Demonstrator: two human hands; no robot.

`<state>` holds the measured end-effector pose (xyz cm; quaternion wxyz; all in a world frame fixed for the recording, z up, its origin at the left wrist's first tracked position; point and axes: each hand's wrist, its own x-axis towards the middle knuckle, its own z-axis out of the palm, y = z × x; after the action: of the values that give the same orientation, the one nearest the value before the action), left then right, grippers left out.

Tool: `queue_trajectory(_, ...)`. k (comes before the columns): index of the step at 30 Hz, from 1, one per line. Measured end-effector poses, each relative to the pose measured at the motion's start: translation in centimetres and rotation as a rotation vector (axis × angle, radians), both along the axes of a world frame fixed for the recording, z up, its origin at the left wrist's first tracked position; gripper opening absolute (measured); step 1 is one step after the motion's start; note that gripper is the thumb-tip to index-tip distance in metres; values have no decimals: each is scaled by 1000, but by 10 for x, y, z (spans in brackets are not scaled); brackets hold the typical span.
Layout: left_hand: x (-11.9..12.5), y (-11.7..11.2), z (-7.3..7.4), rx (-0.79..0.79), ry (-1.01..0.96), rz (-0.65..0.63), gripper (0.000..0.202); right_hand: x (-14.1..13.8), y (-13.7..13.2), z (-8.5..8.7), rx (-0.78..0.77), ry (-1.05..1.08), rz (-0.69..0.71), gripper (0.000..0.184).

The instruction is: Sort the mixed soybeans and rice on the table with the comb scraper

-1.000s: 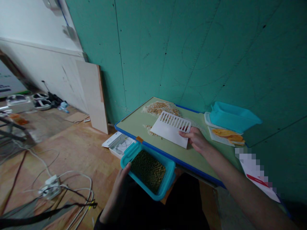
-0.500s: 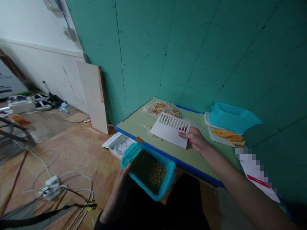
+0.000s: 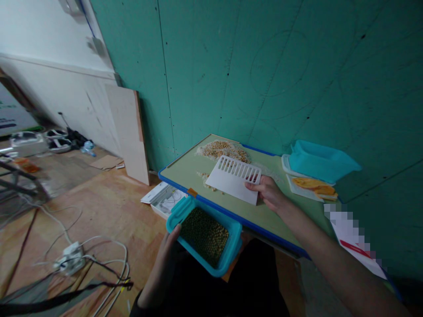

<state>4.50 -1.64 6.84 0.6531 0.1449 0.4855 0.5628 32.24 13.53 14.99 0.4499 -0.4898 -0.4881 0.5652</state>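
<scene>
My left hand (image 3: 167,248) grips the rim of a teal plastic container (image 3: 233,246), its thumb over the near left edge. The container sits just below the table's front edge. Inside lie small dark green beans (image 3: 198,229) with pale yellow beans (image 3: 220,241) toward the right side. Over the table, my right hand (image 3: 269,192) is closed on the right edge of a white scraper (image 3: 229,181) with a row of slots along its far side. Behind the scraper spreads a pile of yellowish beans mixed with pale grains (image 3: 221,149). A few loose beans (image 3: 213,189) lie by its left edge.
On the table's right stand a teal bin (image 3: 322,160) and a folded yellow cloth (image 3: 313,187) on a white tray. A green wall (image 3: 205,88) rises behind the table. White cables and a power strip (image 3: 72,257) lie on the floor to the left, near a leaning board (image 3: 127,132).
The scraper in my right hand has shifted very slightly left, toward the loose beans. My left hand and the container look still.
</scene>
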Motion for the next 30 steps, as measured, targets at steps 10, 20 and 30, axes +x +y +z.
queue_trajectory(10,3,4,2,-48,-9,44,72,-2,-3,2,-19,-18,37,46)
queue_trajectory(20,5,3,-2,-48,-8,61,79,-3,-6,1,-18,-8,78,48)
queue_trajectory(30,3,4,0,-72,23,42,68,-7,-9,-3,-6,-12,132,41)
